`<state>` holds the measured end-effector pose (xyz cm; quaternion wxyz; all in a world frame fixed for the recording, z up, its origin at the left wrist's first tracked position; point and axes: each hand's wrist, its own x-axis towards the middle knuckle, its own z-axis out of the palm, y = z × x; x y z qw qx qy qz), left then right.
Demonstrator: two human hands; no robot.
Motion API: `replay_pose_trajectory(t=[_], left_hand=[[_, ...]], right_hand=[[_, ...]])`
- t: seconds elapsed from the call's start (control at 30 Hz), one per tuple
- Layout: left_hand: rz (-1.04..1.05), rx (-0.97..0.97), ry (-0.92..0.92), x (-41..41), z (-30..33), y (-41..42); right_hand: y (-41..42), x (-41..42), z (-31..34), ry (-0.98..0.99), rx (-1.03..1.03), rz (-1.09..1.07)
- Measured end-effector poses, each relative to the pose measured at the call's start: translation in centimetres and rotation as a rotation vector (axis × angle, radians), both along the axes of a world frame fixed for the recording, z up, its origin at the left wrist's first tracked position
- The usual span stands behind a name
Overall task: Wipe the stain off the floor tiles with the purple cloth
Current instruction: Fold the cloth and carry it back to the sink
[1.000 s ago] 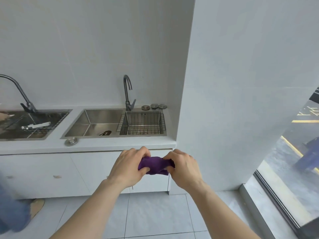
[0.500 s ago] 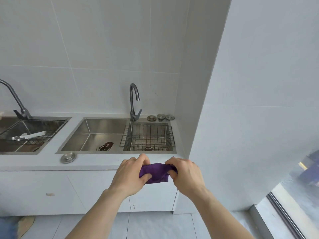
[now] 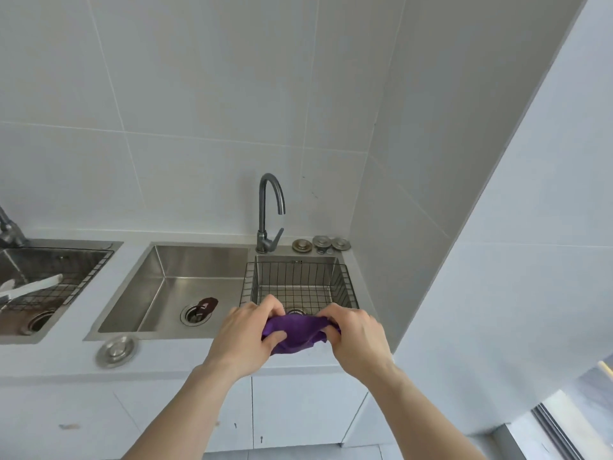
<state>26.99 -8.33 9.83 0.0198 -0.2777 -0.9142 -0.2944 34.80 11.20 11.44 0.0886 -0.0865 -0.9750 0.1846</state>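
Both hands have risen to the counter edge, floor nearly gone from view.
Left hand (image 3: 247,333) and right hand (image 3: 356,336) pinch the bunched purple cloth (image 3: 297,333) between them, at six o'clock from the sink (image 3: 199,260); wiping hasn't begun.

I am holding both bare forearms out in front of me, rising from the bottom edge and converging toward the middle. My left hand (image 3: 247,333) is sitting with knuckles up, fingers curled over and thumb tucked underneath, pinching the purple cloth (image 3: 298,333). My right hand (image 3: 356,336) is mirroring it, back facing me, fingers closed on the cloth's other end. The two hands are sitting near each other, level, with wrists slightly bent.
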Motion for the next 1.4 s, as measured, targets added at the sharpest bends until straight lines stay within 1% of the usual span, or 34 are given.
replay_pose_trajectory(t=[0.17,0.37,0.6,0.83,0.9,1.0,1.1,1.2,1.27,1.33,1.4], left_hand=[[0.028,-0.038,-0.015,-5.1,-1.9,0.8],[0.116,-0.115,-0.026,-13.2,-4.0,2.9],[0.142,-0.187,-0.092,-23.5,-8.5,7.0],[0.17,-0.275,-0.14,-31.3,-14.3,9.8],[0.169,-0.307,-0.17,-32.6,-16.2,10.3],[0.144,-0.395,-0.263,-33.1,-18.5,11.1],[0.045,-0.511,-0.358,-33.0,-20.4,11.9],[-0.052,-0.619,-0.439,-32.7,-21.8,12.7],[-0.086,-0.672,-0.508,-32.5,-22.9,13.1],[-0.096,-0.673,-0.572,-32.4,-23.6,13.2],[-0.091,-0.653,-0.571,-32.4,-24.0,13.2]], right_hand=[[0.8,-5.3,-1.6,-0.041,-0.002,-0.001],[3.3,-13.8,-4.9,-0.064,-0.041,-0.002],[8.1,-24.5,-9.8,-0.128,-0.078,0.01],[13.2,-32.1,-14.2,-0.228,-0.082,-0.031],[14.3,-33.2,-16.0,-0.304,-0.049,-0.032],[15.0,-33.7,-18.8,-0.438,0.013,0.003],[14.9,-33.6,-21.3,-0.607,0.013,0.075],[14.5,-33.4,-23.2,-0.733,-0.026,0.144],[14.4,-33.4,-24.2,-0.781,-0.052,0.154],[14.5,-33.7,-24.9,-0.815,-0.066,0.156],[14.6,-34.0,-25.1,-0.812,-0.067,0.154]])
